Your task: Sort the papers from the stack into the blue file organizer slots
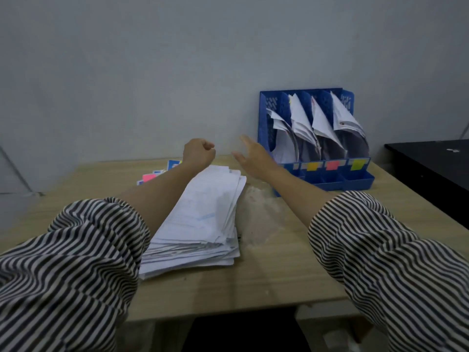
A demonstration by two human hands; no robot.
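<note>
Neither grip has anything: left hand (pixel 199 153) fisted on nothing above the paper stack (pixel 200 224), right hand (pixel 253 154) spread, empty, near the blue file organizer (pixel 314 138); stack lies mid-surface (pixel 266 275), ragged-edged; sheets look light, floppy, slippery, so I'd pinch a top sheet's near corner; slots already bulge.

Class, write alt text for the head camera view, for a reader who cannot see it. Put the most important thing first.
Two arms in striped sleeves reach over a wooden table: the left hand is a fist, the right hand open, neither holding paper. A thick stack of papers lies between them. Behind the right hand, a blue file organizer against the wall has four slots, all holding papers.
</note>
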